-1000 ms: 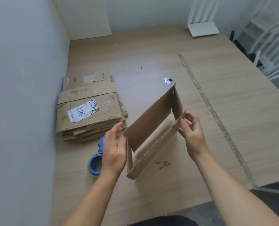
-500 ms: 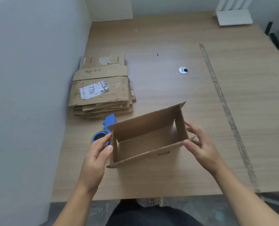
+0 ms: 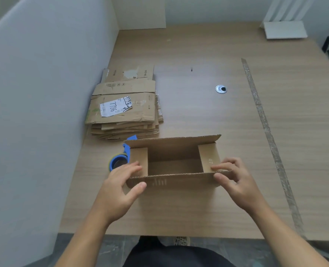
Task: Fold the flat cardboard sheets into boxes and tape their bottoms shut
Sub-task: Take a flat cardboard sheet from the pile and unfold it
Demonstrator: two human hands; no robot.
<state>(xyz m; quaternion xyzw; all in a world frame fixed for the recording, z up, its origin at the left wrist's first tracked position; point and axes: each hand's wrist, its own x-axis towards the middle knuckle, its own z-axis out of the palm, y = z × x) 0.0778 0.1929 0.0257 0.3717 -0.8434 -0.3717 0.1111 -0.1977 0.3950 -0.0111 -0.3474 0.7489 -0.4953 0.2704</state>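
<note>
So, we've got the corrugated cardboard box [image 3: 179, 182] open on the woodgrain table [image 3: 198, 209], a rectangular shell with both short flaps folded in. Our left hand [image 3: 119, 189] and right hand [image 3: 236, 185] each pinch a near corner, fingers over the flap and thumb outside. The blue tape dispenser [image 3: 119, 160] is half hidden behind it.

The scene is evenly and softly lit, with a cool daylight cast. A pale sheen is seen on the bench [image 3: 188, 112] near its middle. The inside of the box [image 3: 179, 182] is shaded, and only a faint, diffuse shadow is cast beside the cardboard stack [image 3: 121, 112]. Straight lines are bowed toward the frame edges, as on the partition [image 3: 44, 93]. Fine detail is slightly smeared throughout.
</note>
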